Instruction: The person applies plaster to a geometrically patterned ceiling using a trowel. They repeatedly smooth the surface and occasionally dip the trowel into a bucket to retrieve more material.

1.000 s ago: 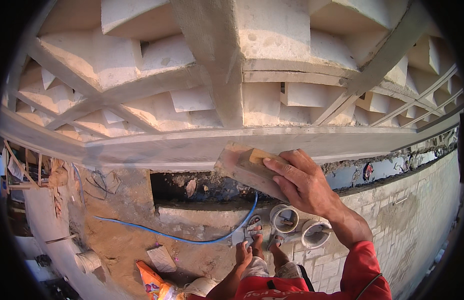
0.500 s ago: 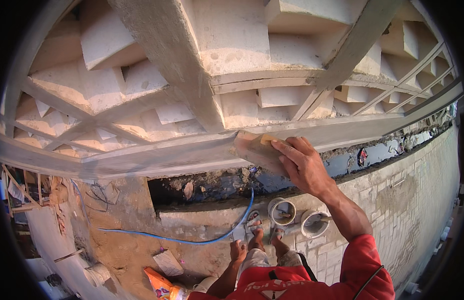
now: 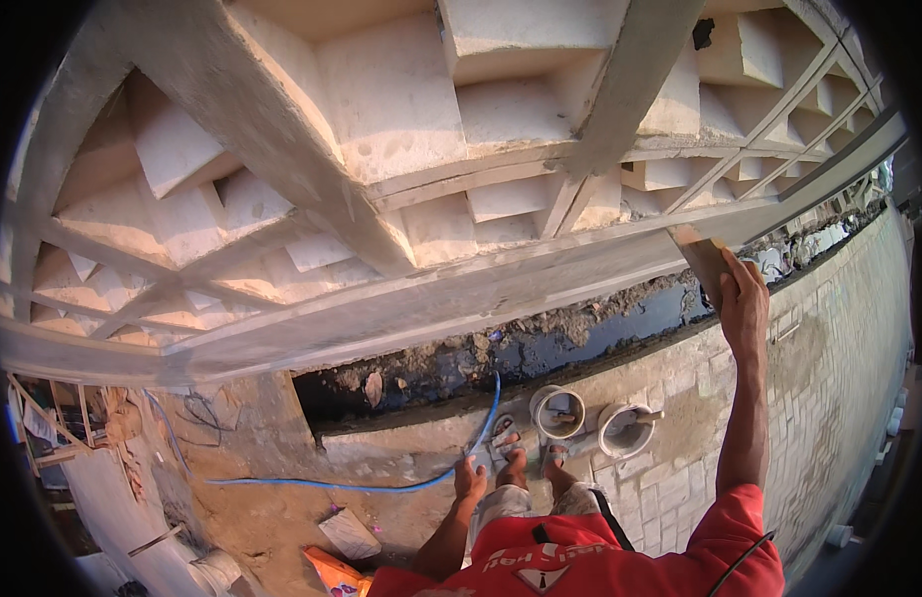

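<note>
My right hand is stretched far out to the right, its fingers closed round a flat rectangular plastering float. The float's far edge meets the grey plastered beam along the bottom of the patterned block wall. Low near my legs hangs my left hand, which looks empty, fingers loosely apart, close to a blue hose. Two white buckets stand right of my feet: one bucket has a grey block-like thing inside, the other bucket has a handle-like piece across its rim.
An open drain with dark water and rubble runs between the wall and the paved path. A loose slab and an orange sack lie on sandy ground at lower left. Timber pieces stand farther left.
My right hand has slid the float rightward along the beam, and the arm has straightened out. My left hand has shifted slightly. The view has moved a little.
</note>
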Motion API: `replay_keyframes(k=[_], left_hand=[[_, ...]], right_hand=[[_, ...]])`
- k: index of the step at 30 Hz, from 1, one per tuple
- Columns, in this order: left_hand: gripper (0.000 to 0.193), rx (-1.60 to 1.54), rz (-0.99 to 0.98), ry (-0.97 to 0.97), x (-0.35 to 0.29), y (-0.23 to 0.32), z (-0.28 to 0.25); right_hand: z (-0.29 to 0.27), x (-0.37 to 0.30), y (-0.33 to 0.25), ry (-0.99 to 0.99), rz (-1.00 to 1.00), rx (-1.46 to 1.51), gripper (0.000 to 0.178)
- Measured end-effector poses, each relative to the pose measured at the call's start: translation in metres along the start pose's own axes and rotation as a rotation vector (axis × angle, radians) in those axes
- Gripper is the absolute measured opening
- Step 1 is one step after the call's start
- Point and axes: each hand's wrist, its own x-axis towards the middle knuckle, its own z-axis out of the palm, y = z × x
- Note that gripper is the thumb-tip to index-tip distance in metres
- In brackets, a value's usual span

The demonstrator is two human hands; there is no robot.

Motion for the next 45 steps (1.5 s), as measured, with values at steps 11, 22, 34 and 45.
replay_keyframes(k=[11, 22, 34, 45], left_hand=[[0.038, 0.009, -0.169, -0.227, 0.007, -0.027, -0.027], [0.036, 0.021, -0.106, -0.291, -0.031, -0.025, 0.006], [0.036, 0.087, -0.006, -0.290, -0.116, 0.008, 0.107], [0.040, 0.181, 0.269, -0.108, -0.133, -0.001, 0.133]], right_hand=[[0.013, -0.122, 0.029, -0.337, 0.438, 0.681, 0.040], [0.037, -0.245, 0.228, -0.142, 0.701, -0.116, 0.038], [0.310, -0.476, 0.252, -0.699, 1.202, 0.881, 0.037], [0.589, -0.450, 0.246, -0.768, 0.794, 0.301, 0.026]])
